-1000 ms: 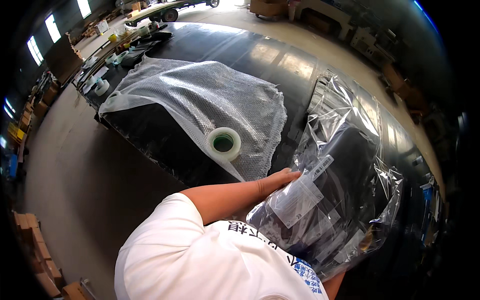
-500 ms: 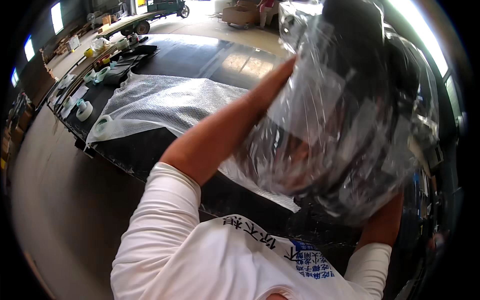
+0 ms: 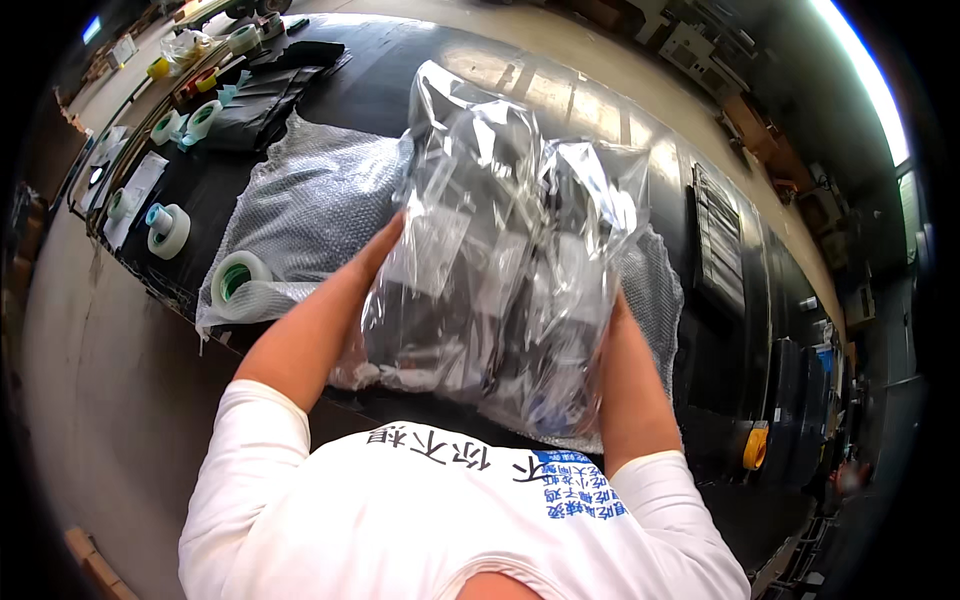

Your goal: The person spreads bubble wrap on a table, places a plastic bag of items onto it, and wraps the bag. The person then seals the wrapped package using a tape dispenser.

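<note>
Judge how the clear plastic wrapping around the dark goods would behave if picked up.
The clear plastic wrapping would probably be slippery, given its sharp glossy highlights. It also looks floppy: the loose upper part is crumpled and creased. The dark goods showing through likely add some weight, though how much cannot be told.

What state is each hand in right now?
Left hand: at the left side of the clear plastic-wrapped bundle; fingers hidden, grip can't be told.
Right hand: at its right side; fingers hidden, can't tell.
</note>
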`<state>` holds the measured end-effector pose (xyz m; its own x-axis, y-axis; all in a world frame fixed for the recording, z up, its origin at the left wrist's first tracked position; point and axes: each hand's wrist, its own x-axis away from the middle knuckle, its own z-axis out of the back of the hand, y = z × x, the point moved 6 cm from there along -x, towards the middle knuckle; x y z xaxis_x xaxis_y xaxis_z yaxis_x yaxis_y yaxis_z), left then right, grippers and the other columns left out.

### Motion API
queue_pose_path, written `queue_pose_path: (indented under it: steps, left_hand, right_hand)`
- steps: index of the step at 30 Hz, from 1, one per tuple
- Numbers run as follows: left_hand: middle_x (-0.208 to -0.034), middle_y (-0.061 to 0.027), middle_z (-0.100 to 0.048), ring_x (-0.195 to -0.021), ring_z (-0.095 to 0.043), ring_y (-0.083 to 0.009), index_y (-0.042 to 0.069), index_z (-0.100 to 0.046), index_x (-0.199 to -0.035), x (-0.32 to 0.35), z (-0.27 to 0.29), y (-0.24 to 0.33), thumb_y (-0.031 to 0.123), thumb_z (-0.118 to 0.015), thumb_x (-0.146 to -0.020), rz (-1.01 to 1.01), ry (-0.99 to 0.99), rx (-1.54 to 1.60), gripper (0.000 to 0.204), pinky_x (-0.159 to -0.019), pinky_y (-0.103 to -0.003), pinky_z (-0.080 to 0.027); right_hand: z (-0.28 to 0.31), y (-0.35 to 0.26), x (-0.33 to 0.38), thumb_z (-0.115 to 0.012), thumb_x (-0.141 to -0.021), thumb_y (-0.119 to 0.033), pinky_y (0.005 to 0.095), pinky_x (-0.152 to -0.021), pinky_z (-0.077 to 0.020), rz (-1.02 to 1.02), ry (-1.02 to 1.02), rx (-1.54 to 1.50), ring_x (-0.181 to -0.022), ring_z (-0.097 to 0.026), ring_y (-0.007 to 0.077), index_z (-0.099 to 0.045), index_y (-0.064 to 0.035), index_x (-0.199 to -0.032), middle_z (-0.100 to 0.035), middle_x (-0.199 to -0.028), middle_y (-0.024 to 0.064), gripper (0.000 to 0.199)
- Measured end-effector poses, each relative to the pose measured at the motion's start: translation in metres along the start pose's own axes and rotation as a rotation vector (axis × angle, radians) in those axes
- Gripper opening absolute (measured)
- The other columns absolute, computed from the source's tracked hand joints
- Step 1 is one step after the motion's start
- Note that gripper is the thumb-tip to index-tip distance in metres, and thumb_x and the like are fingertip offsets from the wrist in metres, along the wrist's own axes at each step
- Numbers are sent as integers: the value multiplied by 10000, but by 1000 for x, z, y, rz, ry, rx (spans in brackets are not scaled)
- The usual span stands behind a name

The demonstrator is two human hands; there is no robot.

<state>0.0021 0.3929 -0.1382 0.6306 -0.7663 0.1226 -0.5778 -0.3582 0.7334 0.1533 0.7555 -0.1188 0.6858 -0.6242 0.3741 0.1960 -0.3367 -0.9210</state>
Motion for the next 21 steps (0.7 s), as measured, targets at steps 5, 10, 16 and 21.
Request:
queue_pose_path:
  steps: [5,10,16,21]
  left_hand:
    - [-1326,-140,-548,-1162,-572,-260,92,-469,-1377,24,18,-15,567,-499,-925,19,-494,601,657,-968,-417,-490]
    - [-1150,-95,-646,-980,-654,-206,94,-553,-1271,22,-21,10,540,-491,-943,159,-59,380,557,-856,-358,-546]
    - [-1171,-110,-617,-1114,-560,-191,5,-550,-1244,36,65,-10,403,-454,-1000,-16,129,-462,477,-1010,-305,-419]
    - [-1174,-140,-612,-1100,-559,-178,-51,-511,-1262,185,68,24,196,-480,-995,-138,676,-788,366,-972,-281,-415]
  right_hand:
    - [11,21,13,-464,-990,-394,375,-875,-502,-50,52,2,-1023,-616,274,-505,-10,-1307,-613,-1176,132,500]
    - [2,6,2,-464,-990,-397,374,-877,-500,-42,4,-26,-1029,-614,274,-504,-10,-1308,-611,-1179,133,502]
    - [50,78,6,-464,-990,-400,373,-880,-499,-151,-54,-81,-1036,-612,273,-503,-9,-1308,-609,-1182,134,505]
    - [98,83,3,-465,-991,-402,373,-882,-497,-152,-170,-161,-1041,-610,273,-502,-8,-1308,-608,-1185,135,507]
